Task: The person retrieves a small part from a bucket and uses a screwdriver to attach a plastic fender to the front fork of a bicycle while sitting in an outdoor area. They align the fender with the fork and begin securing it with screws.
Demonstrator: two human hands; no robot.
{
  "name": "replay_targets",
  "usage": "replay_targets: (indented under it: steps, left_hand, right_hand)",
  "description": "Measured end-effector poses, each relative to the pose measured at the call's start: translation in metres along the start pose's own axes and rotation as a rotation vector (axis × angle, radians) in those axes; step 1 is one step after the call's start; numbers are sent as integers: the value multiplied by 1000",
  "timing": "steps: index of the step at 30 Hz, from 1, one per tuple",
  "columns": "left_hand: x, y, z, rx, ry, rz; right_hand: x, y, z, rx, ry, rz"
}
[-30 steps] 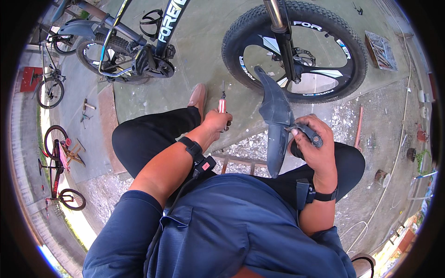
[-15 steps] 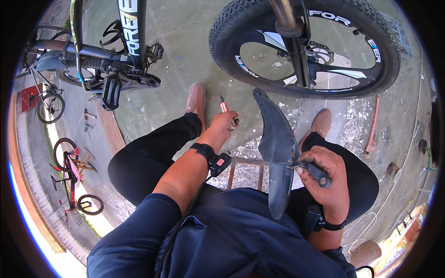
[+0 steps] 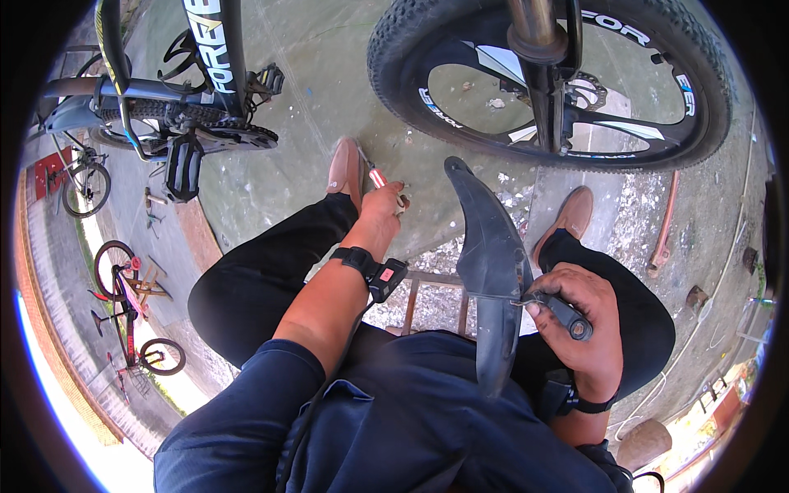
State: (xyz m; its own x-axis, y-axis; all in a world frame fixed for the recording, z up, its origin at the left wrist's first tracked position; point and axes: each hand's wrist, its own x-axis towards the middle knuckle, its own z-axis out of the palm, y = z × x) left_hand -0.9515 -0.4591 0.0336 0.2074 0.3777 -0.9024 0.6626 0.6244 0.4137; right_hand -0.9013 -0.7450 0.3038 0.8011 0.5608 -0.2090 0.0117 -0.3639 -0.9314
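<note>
A black plastic bike mudguard point(image 3: 491, 242) lies lengthwise in front of my body, its narrow tip pointing away. My right hand point(image 3: 588, 320) is closed around the mudguard's dark cylindrical stem point(image 3: 567, 315), thumb near where it joins the guard. Over to the left, my left hand point(image 3: 380, 211) grips a red-handled screwdriver point(image 3: 377, 177), its thin shaft pointing away towards my left shoe point(image 3: 345, 171). A small metallic bit point(image 3: 402, 203) shows by the fingers of that hand; I cannot make out what it is.
Beyond the mudguard stands a bike's front wheel point(image 3: 715, 99) with its fork point(image 3: 542, 99). Another bike's frame and pedal point(image 3: 183, 167) rise at the far left. A pink bike point(image 3: 127, 312) is farther left. A long reddish-handled tool point(image 3: 664, 226) lies at right.
My left hand has moved slightly left with the screwdriver, which now tilts more to the left. The right hand and mudguard stay nearly in place; the view has shifted slightly.
</note>
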Motion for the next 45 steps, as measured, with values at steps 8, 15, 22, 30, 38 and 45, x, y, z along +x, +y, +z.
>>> replay_targets:
  steps: [8,15,22,30,38,45]
  left_hand:
    - [-16,2,-4,20,-17,-101]
    - [-15,3,-13,99,64,-104]
    - [-35,-8,-13,278,246,-19]
    - [-91,49,-6,163,-262,191]
    - [-237,90,-10,816,-755,1056]
    - [-259,80,-48,1018,-604,1579]
  right_hand:
    - [-6,1,2,18,74,59]
    - [-7,2,5,10,107,55]
    - [-7,6,4,-17,117,70]
    - [-13,14,11,0,136,81]
    - [-3,16,34,-51,113,142]
    - [14,-35,62,-285,-69,-156]
